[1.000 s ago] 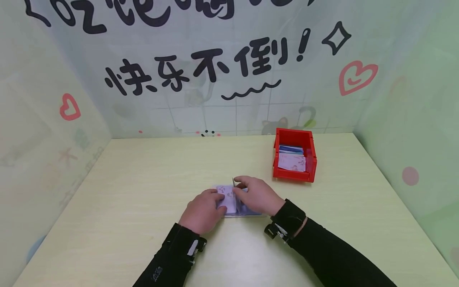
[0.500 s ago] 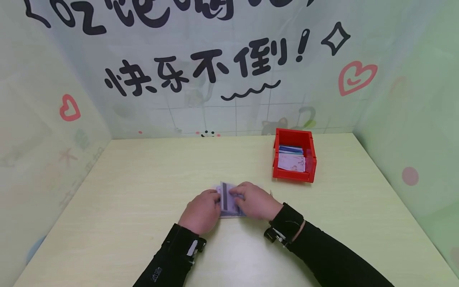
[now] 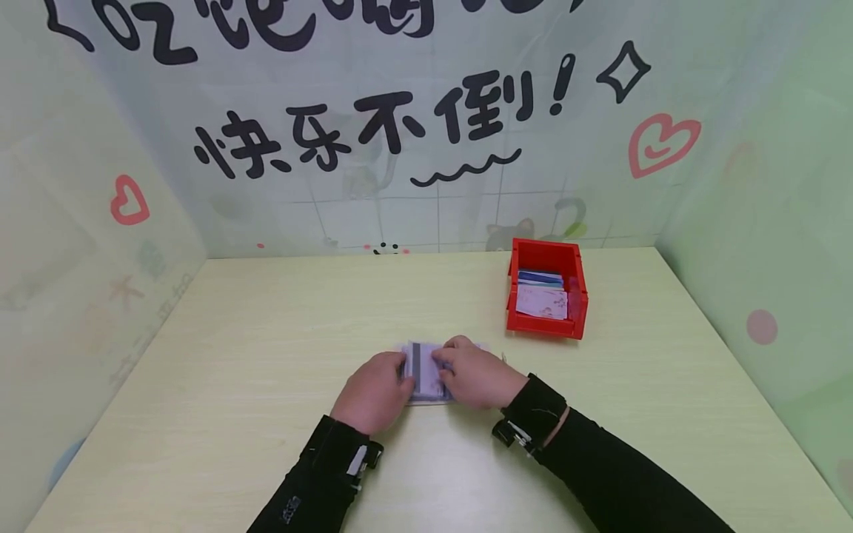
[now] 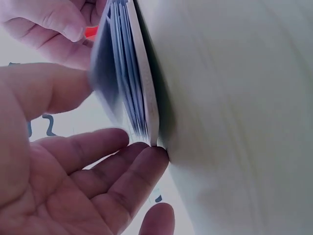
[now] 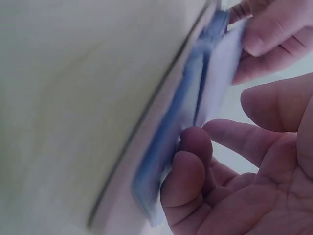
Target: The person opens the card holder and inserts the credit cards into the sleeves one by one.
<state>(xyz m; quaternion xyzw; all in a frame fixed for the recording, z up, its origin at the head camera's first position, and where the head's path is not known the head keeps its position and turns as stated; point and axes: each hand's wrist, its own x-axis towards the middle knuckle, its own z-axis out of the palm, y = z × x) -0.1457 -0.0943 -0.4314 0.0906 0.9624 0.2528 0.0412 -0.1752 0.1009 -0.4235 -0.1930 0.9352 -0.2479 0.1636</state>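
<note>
The person sits at a pale wooden table (image 3: 266, 355) with both hands close together near its front middle. Between them lies a small stack of cards (image 3: 424, 374), lilac in colour, with a dark stripe on the top one (a magnetic strip, it looks like). The stack rests flat on the table.

The left hand (image 3: 373, 392) is at the left side of the stack. In the left wrist view its fingers (image 4: 122, 171) are nearly straight, and the fingertips touch the lower edge of the cards (image 4: 134, 93); they are not wrapped around it. The right hand (image 3: 476, 374) is at the right side. In the right wrist view its fingers (image 5: 188, 166) are bent and press on the edge of the cards (image 5: 195, 98), with the thumb above, so it pinches the stack lightly. This view is blurred, so the grip is not fully clear.

Further back and to the right, well apart from the hands, stands a red bin (image 3: 576, 296) with more cards (image 3: 542, 300) lying inside it. Both sleeves are black, with a wrist strap (image 3: 533, 414) on each arm.
</note>
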